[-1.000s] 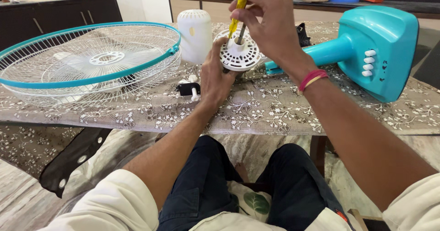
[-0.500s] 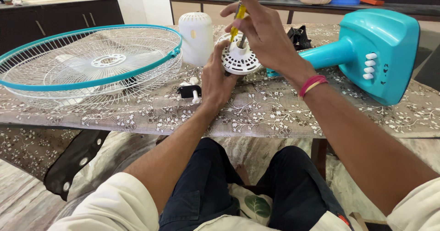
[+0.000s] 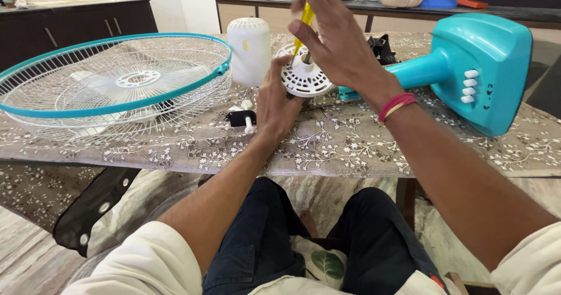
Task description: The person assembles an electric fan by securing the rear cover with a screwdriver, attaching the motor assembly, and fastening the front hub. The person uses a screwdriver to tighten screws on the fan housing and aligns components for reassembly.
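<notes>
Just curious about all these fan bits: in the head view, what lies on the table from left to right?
Fan grille → white cylindrical cover → white vented disc held by the left hand → teal fan base.

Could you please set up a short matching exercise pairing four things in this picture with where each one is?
Things:
1. yellow screwdriver
2. white slotted disc
3. fan guard
4. teal fan base

Places:
A. lying on the table's right side
B. lying flat on the table's left side
C. held in the right hand
D. steadied by the left hand

Pairs: 1-C, 2-D, 3-B, 4-A
</notes>
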